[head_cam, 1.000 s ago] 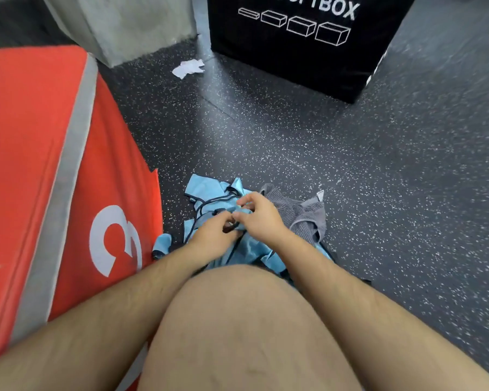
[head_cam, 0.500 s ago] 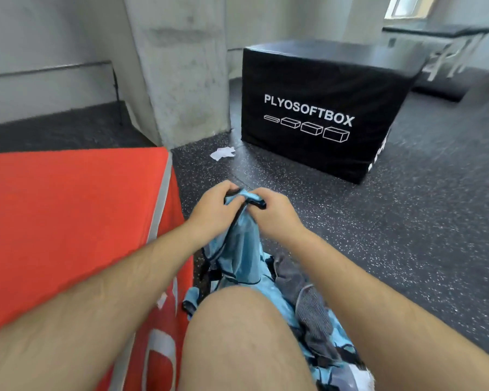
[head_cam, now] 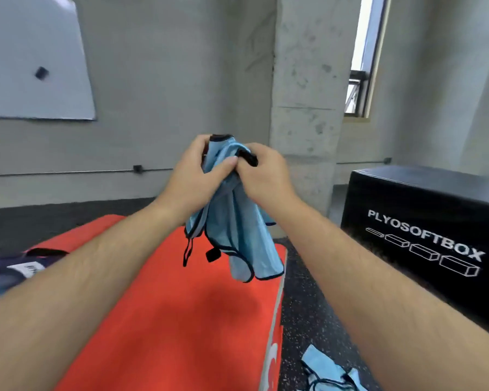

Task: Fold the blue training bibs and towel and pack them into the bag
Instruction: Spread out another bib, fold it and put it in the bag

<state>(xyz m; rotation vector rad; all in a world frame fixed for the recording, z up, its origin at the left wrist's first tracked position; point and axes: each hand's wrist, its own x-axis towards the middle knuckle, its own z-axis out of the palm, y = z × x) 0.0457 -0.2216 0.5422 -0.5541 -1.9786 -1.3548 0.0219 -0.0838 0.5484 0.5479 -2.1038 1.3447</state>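
Both hands (head_cam: 192,176) high, clutching bib (head_cam: 237,221)

I face a grey concrete pillar (head_cam: 305,108) at one o'clock, a narrow bright window (head_cam: 363,66) at two, a white wall board (head_cam: 34,66) at ten, and a black PLYOSOFTBOX cube (head_cam: 424,215) at three on the dark speckled floor (head_cam: 302,306).

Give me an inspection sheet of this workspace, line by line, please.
Surface: red box top, in front of the person.
Job's things: blue bib held up above the red box; more blue bibs on the floor at its right; dark bag at the left edge, partly out of frame; towel not seen.
Clutter: nothing seen.
Grippers: left hand and right hand both grip the bib's top.
Cables: thin line along the wall; cable or conduit, cannot tell.
Surroundings: black PLYOSOFTBOX box, concrete pillar, whiteboard, window, speckled floor.
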